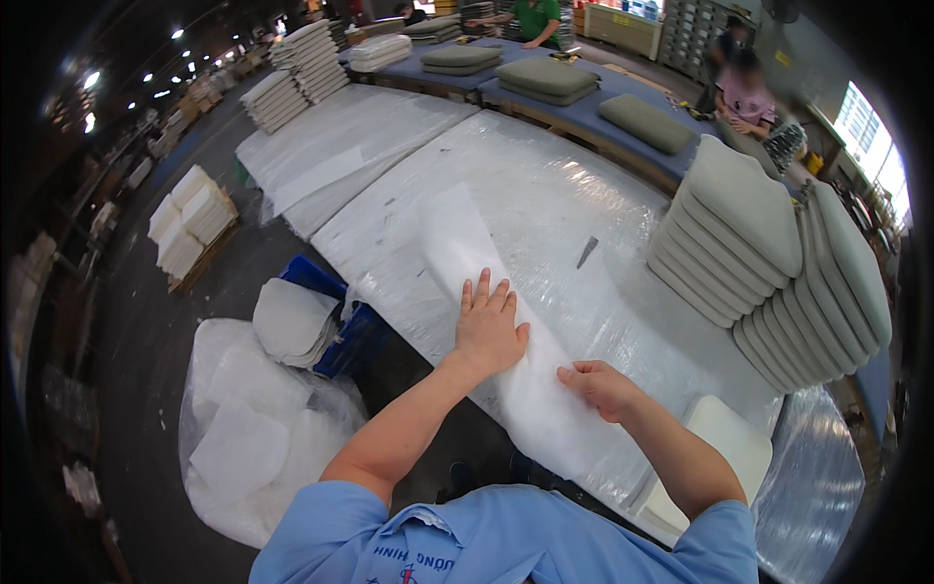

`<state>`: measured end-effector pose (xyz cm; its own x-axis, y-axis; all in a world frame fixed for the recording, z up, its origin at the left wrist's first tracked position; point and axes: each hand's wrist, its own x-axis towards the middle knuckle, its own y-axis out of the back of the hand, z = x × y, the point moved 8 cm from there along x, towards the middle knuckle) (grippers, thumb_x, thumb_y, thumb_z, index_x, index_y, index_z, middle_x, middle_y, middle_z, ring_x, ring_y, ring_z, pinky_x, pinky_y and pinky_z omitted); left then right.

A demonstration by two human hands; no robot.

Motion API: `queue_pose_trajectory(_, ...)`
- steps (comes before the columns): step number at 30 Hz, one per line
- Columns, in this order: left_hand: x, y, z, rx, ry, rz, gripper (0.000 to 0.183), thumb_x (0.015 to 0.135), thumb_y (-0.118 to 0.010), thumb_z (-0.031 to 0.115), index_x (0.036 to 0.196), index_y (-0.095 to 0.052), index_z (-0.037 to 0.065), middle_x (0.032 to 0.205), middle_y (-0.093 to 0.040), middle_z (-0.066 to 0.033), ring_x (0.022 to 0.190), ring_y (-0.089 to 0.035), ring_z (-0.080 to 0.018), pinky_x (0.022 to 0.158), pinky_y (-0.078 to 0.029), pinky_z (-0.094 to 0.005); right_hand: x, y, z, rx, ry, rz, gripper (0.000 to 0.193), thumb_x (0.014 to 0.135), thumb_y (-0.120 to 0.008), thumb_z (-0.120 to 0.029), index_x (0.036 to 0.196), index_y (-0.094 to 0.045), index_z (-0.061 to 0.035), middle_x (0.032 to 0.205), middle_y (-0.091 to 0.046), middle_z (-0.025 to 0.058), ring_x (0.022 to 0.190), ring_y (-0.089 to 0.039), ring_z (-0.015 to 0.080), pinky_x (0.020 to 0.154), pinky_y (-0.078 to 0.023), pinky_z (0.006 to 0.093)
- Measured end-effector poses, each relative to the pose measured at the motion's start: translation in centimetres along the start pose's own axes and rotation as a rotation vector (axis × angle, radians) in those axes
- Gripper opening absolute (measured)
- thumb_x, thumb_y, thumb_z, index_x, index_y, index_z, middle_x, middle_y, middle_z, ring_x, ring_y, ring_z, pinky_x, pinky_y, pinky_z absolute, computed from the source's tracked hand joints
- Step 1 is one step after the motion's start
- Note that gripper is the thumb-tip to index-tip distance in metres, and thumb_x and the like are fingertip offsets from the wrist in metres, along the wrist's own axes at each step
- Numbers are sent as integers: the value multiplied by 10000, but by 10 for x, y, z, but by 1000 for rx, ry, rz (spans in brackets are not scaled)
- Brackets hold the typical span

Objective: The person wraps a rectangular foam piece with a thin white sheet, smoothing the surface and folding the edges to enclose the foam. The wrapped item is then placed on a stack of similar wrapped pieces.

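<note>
A long, soft white sheet of wadding [465,245], apparently folded or wrapped, lies slantwise across the near left edge of the plastic-covered table [584,209]. My left hand [489,326] rests on its middle with the fingers spread flat and the thumb out. Lower on the right, my right hand [598,386] pinches the side edge of the wadding between thumb and fingers. Beside my right forearm lies a cream foam pad [732,438], partly hidden by the arm. What is inside the wadding, if anything, cannot be seen.
Stacks of grey-green cushions [725,229] stand at the right. A clear bag of white wadding pieces [238,443] and a blue crate [355,341] sit at the left. Blue tables [623,88] with cushions run along the back, where other people work. A small dark tool [587,251] lies on the plastic.
</note>
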<state>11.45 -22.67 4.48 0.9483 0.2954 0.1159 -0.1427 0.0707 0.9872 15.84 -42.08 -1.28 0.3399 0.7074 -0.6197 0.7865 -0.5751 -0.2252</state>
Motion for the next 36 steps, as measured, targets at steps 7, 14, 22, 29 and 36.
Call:
queue_pose_trajectory(7, -14, -5, -13, -90, -65, 3, 596, 1036, -455, 426, 1437, -565, -1, 1576, -454, -178, 1548, -218, -431, 1266, -112, -579, -10, 19, 10, -225, 341, 403, 249, 1047, -612, -231, 950, -695, -17, 754, -607, -15, 677, -514, 63, 618, -449, 276)
queue_pose_trajectory(14, -5, 1, -17, -70, -189, -67, 554, 1056, -412, 429, 1222, -726, 4, 1306, -671, -190, 1412, -440, -426, 1250, -161, -584, 32, 7, 59, -249, 386, 433, 253, 1052, -604, -232, 938, -686, -22, 773, -591, -48, 707, -478, 51, 628, -419, 256)
queue_pose_trajectory(22, 14, -1, -4, 7, -206, -276, 622, 1057, -360, 437, 1052, -797, -5, 1115, -733, -212, 1275, -550, -390, 1260, -152, -538, 48, 4, 71, -302, 357, 308, 347, 1069, -572, -303, 1005, -719, 5, 871, -668, -3, 792, -557, 81, 720, -471, 278)
queue_pose_trajectory(29, 17, -4, -4, 41, -168, -191, 582, 1046, -392, 397, 980, -807, -5, 1053, -747, -180, 1269, -556, -385, 1256, -178, -535, 57, 9, 18, -235, -56, 173, 575, 1078, -482, -500, 1318, -658, -8, 1095, -711, 114, 949, -618, 176, 901, -483, 317)
queue_pose_trajectory(36, 24, -8, -3, 30, -102, -219, 553, 1029, -432, 397, 980, -803, -10, 1082, -751, -165, 1320, -534, -391, 1261, -172, -528, 74, -21, 8, -163, 197, 207, 339, 1050, -604, -343, 931, -653, -30, 766, -585, 15, 711, -508, 124, 634, -444, 316)
